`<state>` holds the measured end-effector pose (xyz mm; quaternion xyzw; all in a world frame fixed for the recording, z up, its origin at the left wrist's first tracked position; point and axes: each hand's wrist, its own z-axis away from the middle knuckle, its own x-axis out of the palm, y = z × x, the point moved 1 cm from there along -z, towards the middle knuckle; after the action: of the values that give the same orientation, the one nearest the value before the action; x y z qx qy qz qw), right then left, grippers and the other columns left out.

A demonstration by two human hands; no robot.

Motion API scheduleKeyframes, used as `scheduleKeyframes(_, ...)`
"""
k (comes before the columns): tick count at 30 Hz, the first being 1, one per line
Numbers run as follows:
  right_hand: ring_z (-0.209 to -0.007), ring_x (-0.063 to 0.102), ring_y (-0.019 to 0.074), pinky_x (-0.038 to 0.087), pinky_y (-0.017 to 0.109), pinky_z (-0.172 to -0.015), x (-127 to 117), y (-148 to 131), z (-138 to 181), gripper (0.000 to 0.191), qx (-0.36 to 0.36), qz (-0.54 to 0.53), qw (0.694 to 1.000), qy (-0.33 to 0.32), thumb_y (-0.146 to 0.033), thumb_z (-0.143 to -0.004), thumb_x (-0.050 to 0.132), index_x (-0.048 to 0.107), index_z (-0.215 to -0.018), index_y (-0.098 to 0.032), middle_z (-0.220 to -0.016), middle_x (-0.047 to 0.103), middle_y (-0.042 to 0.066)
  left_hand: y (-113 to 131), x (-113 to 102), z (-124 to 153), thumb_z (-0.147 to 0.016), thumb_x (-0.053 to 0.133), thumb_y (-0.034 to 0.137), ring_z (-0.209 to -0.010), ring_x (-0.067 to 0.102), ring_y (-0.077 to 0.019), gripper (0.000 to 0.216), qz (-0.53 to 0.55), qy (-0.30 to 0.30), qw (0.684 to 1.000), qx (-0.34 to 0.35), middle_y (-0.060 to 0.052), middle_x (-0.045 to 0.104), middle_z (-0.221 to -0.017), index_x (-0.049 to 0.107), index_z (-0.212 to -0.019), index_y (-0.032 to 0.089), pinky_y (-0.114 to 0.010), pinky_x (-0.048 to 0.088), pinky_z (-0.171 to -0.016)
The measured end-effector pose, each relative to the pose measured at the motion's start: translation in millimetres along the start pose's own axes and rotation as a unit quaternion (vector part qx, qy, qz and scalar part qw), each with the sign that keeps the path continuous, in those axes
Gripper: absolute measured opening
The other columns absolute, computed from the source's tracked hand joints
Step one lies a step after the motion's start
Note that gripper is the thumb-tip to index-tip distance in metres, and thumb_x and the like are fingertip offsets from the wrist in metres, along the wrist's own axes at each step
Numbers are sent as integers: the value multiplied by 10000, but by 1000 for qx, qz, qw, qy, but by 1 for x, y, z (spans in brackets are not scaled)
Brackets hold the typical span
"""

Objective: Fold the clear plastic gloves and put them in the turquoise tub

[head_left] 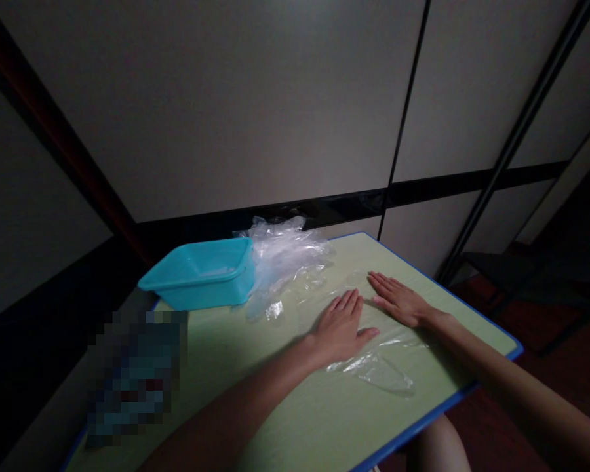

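Note:
A thin clear plastic piece (381, 373), perhaps a bag or a disposable glove, lies spread and wrinkled on the table (295, 419). My left hand (341, 328) rests flat on it, fingers stretched out and thumb apart. To the right, my right hand (400, 301) also presses flat on the film, with its fingers extended. Neither hand grips anything. Beyond my left hand is a heap of crumpled clear plastic pieces (290, 252), whose exact kind I cannot tell.
A turquoise plastic basin (209, 278) stands at the table's far left, touching the heap. A blurred-out item (140, 380) lies at the left edge. Pale cabinet panels (275, 118) rise behind the table. A dark chair (531, 278) stands to the right.

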<state>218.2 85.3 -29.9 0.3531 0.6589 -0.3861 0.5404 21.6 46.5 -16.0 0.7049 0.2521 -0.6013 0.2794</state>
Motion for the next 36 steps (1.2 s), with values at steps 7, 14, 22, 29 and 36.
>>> scheduleKeyframes(7,-1304,143,214,176,411,-1059,1,1,0,691,5,-5,1000,1,-591,-855,123,175,-1385,-150,-1427,182,78,-32,-10,46,-868,249,546,-1317,89,-204,674,-20,-12,999,-45,-116,152,-1432,207,-1353,82,-357,122,-1058)
scheduleKeyframes(14,-1303,151,229,155,392,-1070,-3,0,1,744,14,-72,997,16,-622,-834,151,219,-1376,-116,-1427,194,100,-42,-19,74,-804,350,588,-1318,83,-216,765,-37,-22,997,-65,-115,129,-1435,197,-1358,84,-349,122,-1059)
scheduleKeyframes(22,-1223,359,247,286,417,-1018,-49,-9,28,539,19,-194,970,147,-551,-845,324,505,-1198,-185,-1339,401,83,-42,-18,71,-807,355,588,-1319,55,-225,777,-29,-11,997,-67,-135,109,-1436,197,-1354,60,-360,126,-1059)
scheduleKeyframes(29,-1276,256,230,241,425,-1045,-66,-74,93,571,-182,-100,976,-64,-456,-866,376,209,-1371,-248,-1422,236,10,-27,-36,72,-887,279,475,-1322,14,-173,630,29,0,999,27,-81,42,-1450,121,-1373,107,-350,98,-1066)
scheduleKeyframes(36,-1292,168,259,152,452,-1053,-35,-89,130,760,-204,-92,968,-112,-496,-827,434,61,-1389,-147,-1431,133,90,9,-33,73,-875,292,528,-1322,55,-186,659,71,-61,982,164,-90,141,-1441,179,-1360,97,-331,104,-1066)
